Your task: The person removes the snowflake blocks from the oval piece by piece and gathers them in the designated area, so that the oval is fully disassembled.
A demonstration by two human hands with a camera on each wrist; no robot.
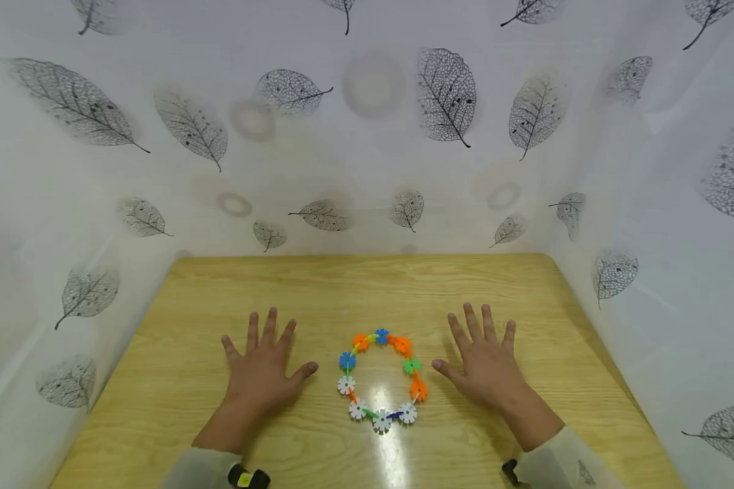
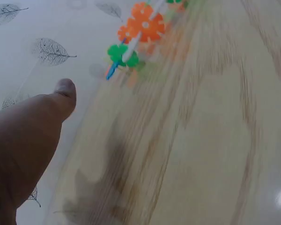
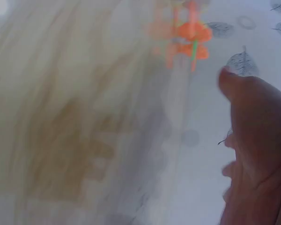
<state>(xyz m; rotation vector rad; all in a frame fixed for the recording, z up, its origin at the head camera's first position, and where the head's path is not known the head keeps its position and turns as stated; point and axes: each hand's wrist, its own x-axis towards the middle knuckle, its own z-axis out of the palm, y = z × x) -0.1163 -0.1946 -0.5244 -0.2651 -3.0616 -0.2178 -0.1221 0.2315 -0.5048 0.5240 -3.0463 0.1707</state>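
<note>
A closed ring of linked plastic snowflake discs [image 1: 382, 421] lies on the wooden table between the two hands. Its discs are orange, blue, green and white, with others set edge-on between them. To the left of the ring, my left hand [image 1: 261, 377] has its fingers spread and straight, thumb pointing toward the ring. On the other side my right hand [image 1: 488, 370] is spread the same way, its thumb close to the green disc [image 1: 412, 366]. Neither hand holds anything. The left wrist view shows the left thumb [image 2: 61, 101] apart from an orange disc [image 2: 145, 24]; the right wrist view is blurred.
The wooden table [image 1: 269, 278] runs back to a pale curtain [image 1: 367, 156] printed with dark leaves, which also hangs along both sides. Dark bands sit at both wrists by the light sleeves [image 1: 563, 462]. A bright reflection lies on the tabletop in front of the ring.
</note>
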